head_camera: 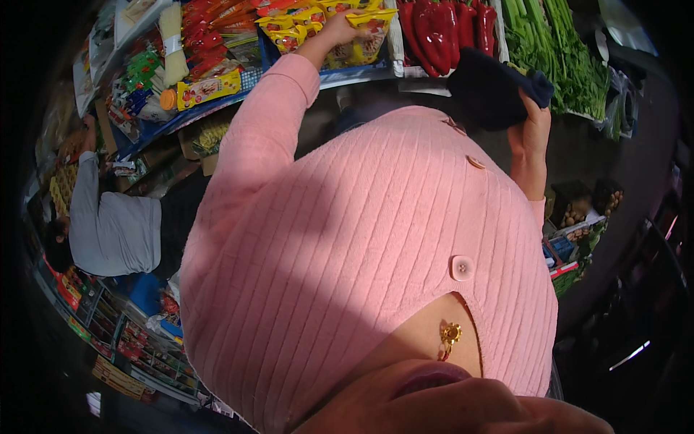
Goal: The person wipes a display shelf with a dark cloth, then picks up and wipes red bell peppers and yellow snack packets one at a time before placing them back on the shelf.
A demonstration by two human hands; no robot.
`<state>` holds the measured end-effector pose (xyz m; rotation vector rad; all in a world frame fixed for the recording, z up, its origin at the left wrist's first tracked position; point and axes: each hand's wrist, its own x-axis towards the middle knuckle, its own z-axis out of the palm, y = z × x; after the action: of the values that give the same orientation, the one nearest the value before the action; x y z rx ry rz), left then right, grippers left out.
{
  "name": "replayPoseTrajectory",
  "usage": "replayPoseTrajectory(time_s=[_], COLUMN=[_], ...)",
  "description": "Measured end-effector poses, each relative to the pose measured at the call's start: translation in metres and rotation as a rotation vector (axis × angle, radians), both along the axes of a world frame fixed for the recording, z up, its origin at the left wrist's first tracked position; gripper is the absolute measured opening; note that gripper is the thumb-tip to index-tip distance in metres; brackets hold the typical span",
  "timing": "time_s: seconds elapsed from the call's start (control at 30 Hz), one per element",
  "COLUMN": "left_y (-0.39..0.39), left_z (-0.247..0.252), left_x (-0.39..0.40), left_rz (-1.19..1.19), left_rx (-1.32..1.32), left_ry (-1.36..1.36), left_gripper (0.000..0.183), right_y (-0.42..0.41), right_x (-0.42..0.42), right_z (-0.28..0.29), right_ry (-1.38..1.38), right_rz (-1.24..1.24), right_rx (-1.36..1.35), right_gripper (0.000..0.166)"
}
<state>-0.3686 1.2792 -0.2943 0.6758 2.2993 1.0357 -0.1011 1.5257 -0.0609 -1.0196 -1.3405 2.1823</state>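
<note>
At the top of the view, my left hand [340,28] reaches into a blue-edged tray and grips the edge of a yellow plastic food packet [374,24]. More yellow packets [284,30] lie beside and under it. Off to the right, my right hand [530,130] holds up a dark navy cloth item [485,89], which hangs between the red peppers and the green celery. Whether it is a bag or a garment I cannot tell. Something yellow-green shows at its upper edge, near my fingers. The fingers behind the cloth are partly hidden.
Long red peppers [434,32] and leafy celery [564,49] fill the stall to the right. White noodles [173,49], an orange-capped container [168,99] and red packets stand left. A person in grey [116,233] is at far left. Crates of produce [572,209] stand at right.
</note>
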Motion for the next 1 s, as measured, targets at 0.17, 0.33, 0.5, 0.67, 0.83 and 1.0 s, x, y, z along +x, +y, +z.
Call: replayPoseTrajectory(time_s=[0.17,0.33,0.5,0.67,0.83,1.0], left_y=[0.007,0.013,0.017,0.020,0.001,-0.007], left_z=[0.011,0.038,0.067,0.060,0.033,0.046], left_x=[0.011,0.017,0.014,0.019,0.019,0.013], left_rz=[-0.058,0.029,-0.045,-0.105,0.007,0.039], left_rx=[-0.150,-0.195,-0.327,-0.174,-0.160,-0.351], left_ry=[0.181,0.193,0.218,0.312,0.334,0.271], left_gripper=[0.068,0.067,0.055,0.036,0.036,0.036], right_y=[-0.002,-0.002,0.000,-0.007,-0.014,-0.018], right_x=[-0.003,-0.007,-0.012,-0.023,-0.032,-0.030], right_z=[0.001,0.004,0.003,0.004,0.009,0.001], right_ry=[-0.018,-0.053,-0.054,-0.063,-0.047,-0.092], right_rz=[-0.039,-0.003,0.016,-0.016,0.006,0.025], right_rx=[-0.036,-0.020,-0.019,-0.013,0.010,-0.019], right_gripper=[0.029,0.036,0.036,0.029,0.025,0.025])
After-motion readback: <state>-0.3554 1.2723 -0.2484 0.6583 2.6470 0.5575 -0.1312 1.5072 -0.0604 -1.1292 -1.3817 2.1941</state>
